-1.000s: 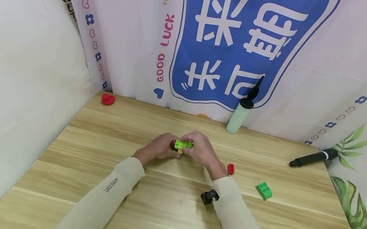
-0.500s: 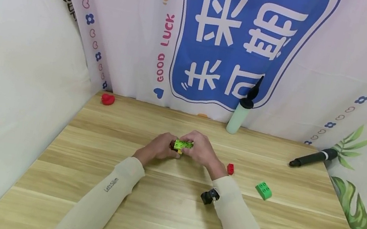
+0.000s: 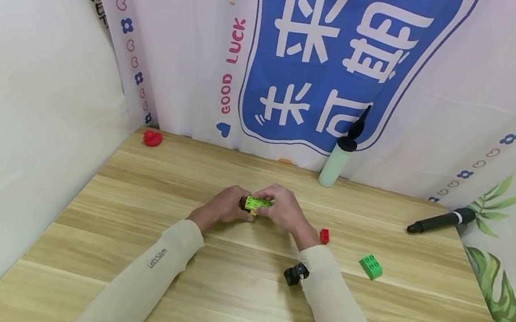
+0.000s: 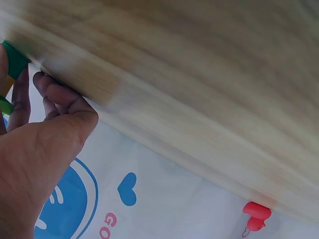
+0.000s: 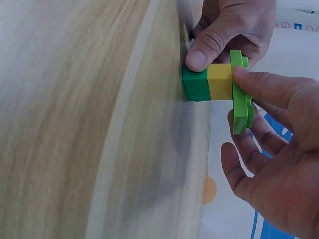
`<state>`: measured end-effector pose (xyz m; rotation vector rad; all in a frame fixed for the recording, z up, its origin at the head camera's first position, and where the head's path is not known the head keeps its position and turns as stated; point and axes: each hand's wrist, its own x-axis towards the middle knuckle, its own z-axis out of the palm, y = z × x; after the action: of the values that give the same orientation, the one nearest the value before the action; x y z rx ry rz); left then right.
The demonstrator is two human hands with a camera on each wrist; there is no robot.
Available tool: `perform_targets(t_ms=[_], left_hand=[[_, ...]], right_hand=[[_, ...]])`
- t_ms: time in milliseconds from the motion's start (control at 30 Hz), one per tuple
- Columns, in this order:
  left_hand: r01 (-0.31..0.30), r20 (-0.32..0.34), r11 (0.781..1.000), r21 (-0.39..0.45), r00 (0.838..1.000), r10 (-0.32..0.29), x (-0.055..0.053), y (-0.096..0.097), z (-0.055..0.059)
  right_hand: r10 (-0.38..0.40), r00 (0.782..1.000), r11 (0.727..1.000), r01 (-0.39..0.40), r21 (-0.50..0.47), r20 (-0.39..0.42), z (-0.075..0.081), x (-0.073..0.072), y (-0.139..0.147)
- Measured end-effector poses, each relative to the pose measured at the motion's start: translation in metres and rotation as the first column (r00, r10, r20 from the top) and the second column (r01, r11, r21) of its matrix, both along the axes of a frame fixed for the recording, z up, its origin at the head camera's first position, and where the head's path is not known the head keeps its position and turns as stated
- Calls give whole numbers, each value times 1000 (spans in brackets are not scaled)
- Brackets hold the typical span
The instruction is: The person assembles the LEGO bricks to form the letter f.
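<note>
At wood-grain table (image 3: 233, 300), my left hand (image 3: 228, 205) pinches boxy dark-green brick (image 5: 197, 88); right hand (image 3: 284, 210), studded lime plate (image 5: 240, 108). Red brick (image 3: 325, 236): head view only.

Smooth grained wood seen in the tabletop (image 3: 223, 299), smooth plastic in the lime brick (image 5: 240, 109), yellow brick (image 5: 219, 84) and dark green brick (image 5: 198, 88), creased matt backdrop cloth (image 3: 191, 68) hung behind the tabletop, matt cloth sleeves (image 3: 138, 281) stretched over it

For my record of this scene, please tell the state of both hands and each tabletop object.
Left hand: grips dark green block
Right hand: pinches lime block
Dark green block: lowest of three
Yellow block: in the middle
Lime block: on top, studs up
Red block: loose
Bright green block: loose, studs up
Red duck: upright
Pale green bottle: upright
Black stick: lying down
</note>
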<state>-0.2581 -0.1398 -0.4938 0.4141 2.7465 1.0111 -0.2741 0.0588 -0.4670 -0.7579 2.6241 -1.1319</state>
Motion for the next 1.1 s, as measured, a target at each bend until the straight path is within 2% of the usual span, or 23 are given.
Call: perform_targets(t_ms=[100, 133, 233, 333, 367, 667, 867, 1100], left_hand=[[-7, -1, 1000, 0, 1000, 7, 1, 0, 0], [-8, -1, 1000, -2, 1000, 8, 1, -1, 0], [-4, 1, 1000, -2, 1000, 4, 2, -1, 0], [6, -2, 1000, 0, 1000, -6, 2, -1, 0], [7, -3, 1000, -1, 1000, -7, 2, -1, 0], [1, 0, 1000, -6, 1000, -1, 1, 1, 1], [3, 1, 1000, -2, 1000, -3, 0, 0, 1], [-8, 10, 1000, -9, 1000, 9, 1, 0, 1]], right_hand=[[8, 1000, 1000, -8, -7, -2, -2, -3, 0], [28, 1000, 999, -28, -22, -11, -11, -9, 3], [32, 999, 999, -32, -21, -3, -12, -10, 4], [27, 999, 999, -26, -25, 25, -11, -9, 4], [6, 999, 1000, -6, -13, 44, -3, -4, 2], [0, 996, 1000, 2, -18, 84, -1, -5, 3], [-9, 998, 999, 12, -45, 61, -5, -2, 3], [-42, 999, 999, 42, -6, 5, -6, 8, 1]])
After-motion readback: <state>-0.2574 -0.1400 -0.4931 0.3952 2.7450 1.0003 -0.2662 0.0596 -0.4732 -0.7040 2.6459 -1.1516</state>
